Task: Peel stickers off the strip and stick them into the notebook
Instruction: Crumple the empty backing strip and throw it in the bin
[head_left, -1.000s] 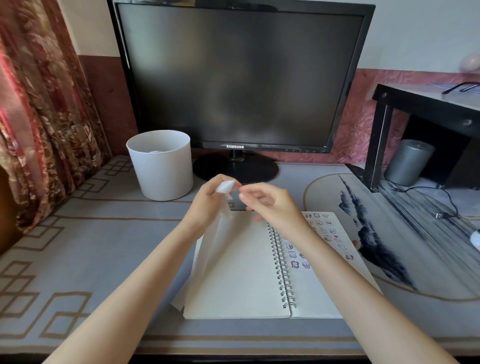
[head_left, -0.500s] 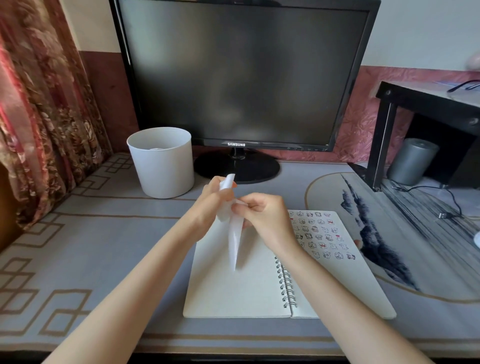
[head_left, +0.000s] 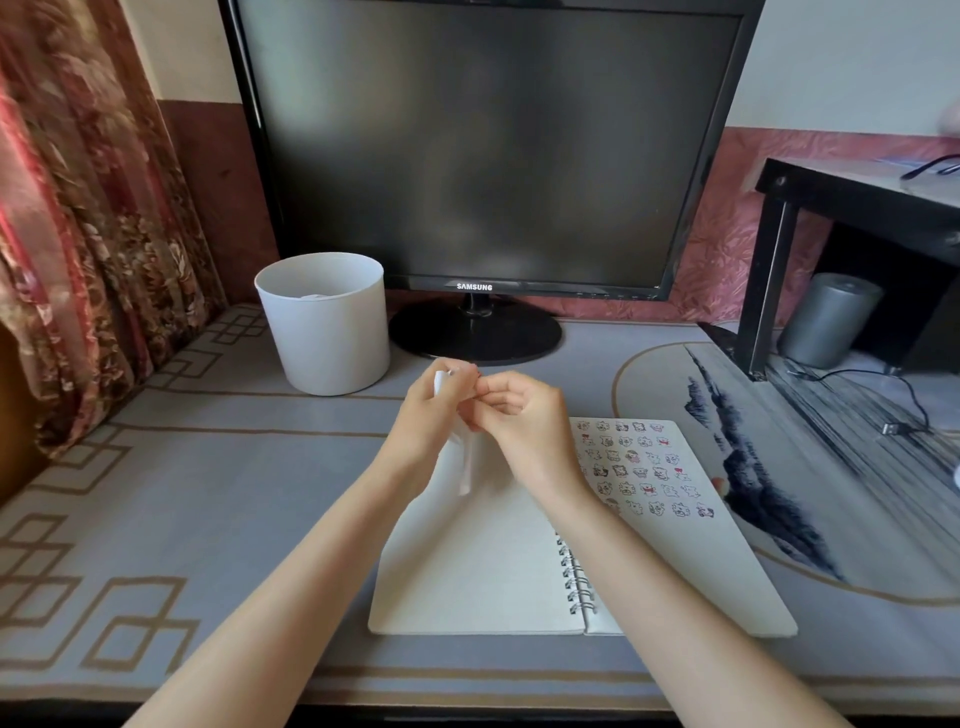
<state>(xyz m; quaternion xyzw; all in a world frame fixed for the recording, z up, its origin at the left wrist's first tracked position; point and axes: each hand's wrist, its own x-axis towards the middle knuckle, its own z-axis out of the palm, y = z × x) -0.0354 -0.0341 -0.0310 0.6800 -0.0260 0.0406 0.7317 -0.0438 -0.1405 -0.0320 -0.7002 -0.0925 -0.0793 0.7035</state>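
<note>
I see my left hand (head_left: 431, 415) curled round the narrow white paper sticker strip (head_left: 464, 465), my right hand (head_left: 519, 423) pinching it just beside those fingers; it hangs below them over the open white spiral-bound notebook (head_left: 467, 571).

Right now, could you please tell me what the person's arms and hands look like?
The left arm and right arm are bare as far as the frame shows: no sleeves, watch or bracelet. The left hand and right hand are bare too, with no gloves or rings that I can see.
</note>
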